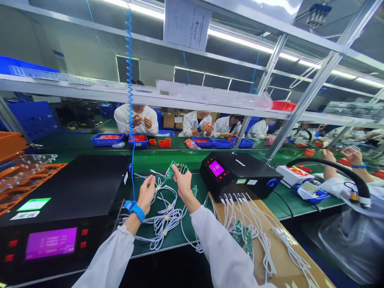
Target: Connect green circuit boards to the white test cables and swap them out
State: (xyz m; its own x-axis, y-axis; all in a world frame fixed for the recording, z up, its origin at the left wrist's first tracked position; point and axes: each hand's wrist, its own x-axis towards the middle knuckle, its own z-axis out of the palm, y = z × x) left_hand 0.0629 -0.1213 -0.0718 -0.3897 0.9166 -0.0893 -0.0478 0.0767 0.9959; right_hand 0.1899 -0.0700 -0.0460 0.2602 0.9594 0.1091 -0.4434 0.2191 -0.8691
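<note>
My right hand (183, 181) grips a green circuit board (170, 171) between thumb and fingers, above the bench. To its left, my left hand (147, 195) is raised with its fingers loosely bent and parted, and I see nothing held in it. Round that wrist is a blue strap (137, 211), joined to a coiled blue cord (129, 72). White cables (165, 220) lie in a tangled bundle below and between the hands. One cable end (154, 172) shows just beyond my left fingertips, apart from the board.
A black box with a lit screen (51, 243) stands at left, and another black box (240, 170) at right has white cables plugged in. More circuit boards (243, 236) lie on brown cardboard (282, 256). Co-workers sit across the bench behind blue bins (106, 140). A shelf (120, 89) spans overhead.
</note>
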